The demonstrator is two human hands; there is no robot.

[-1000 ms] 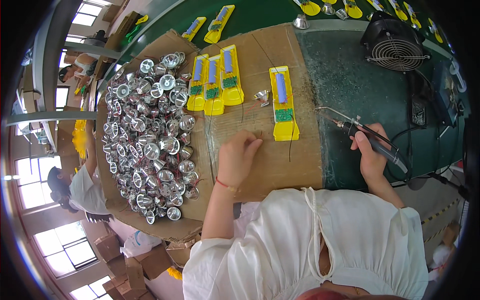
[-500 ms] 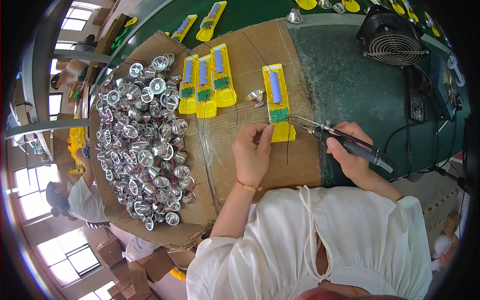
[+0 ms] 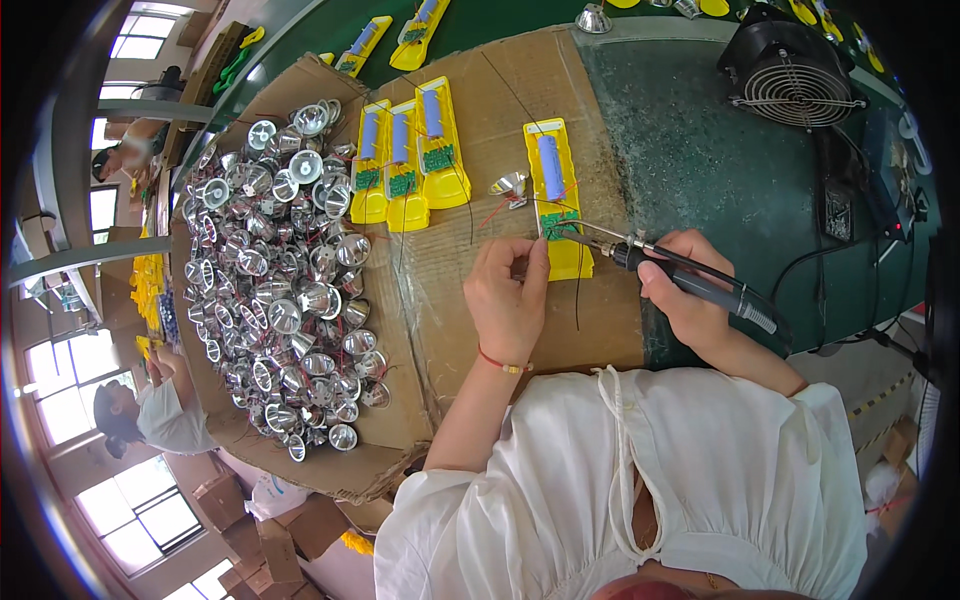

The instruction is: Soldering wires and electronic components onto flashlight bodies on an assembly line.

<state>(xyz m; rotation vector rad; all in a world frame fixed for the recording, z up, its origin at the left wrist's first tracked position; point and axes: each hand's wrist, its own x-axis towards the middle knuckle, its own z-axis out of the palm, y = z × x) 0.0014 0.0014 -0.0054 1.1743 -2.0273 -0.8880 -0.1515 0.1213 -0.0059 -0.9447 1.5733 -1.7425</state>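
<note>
My right hand is wrapped round the dark handle of a soldering iron, which has a thin metal tube along its top. The iron's tip is over the green circuit board in a yellow plastic housing. Above the board in that housing lies a blue cylindrical battery. Thumb and forefinger of my left hand are pinched at the board's lower left edge; what they hold is too small to make out. A silver reflector cup with red wires rests left of the housing.
Several more yellow housings with batteries and boards lie on the cardboard. A large heap of reflector cups fills the left side. At the back right stands a black fan. Other people sit at the far left.
The soldering iron has moved left, bringing its tip further over the circuit board. My left hand stays pinched beside the board, its fingertips slightly higher.
</note>
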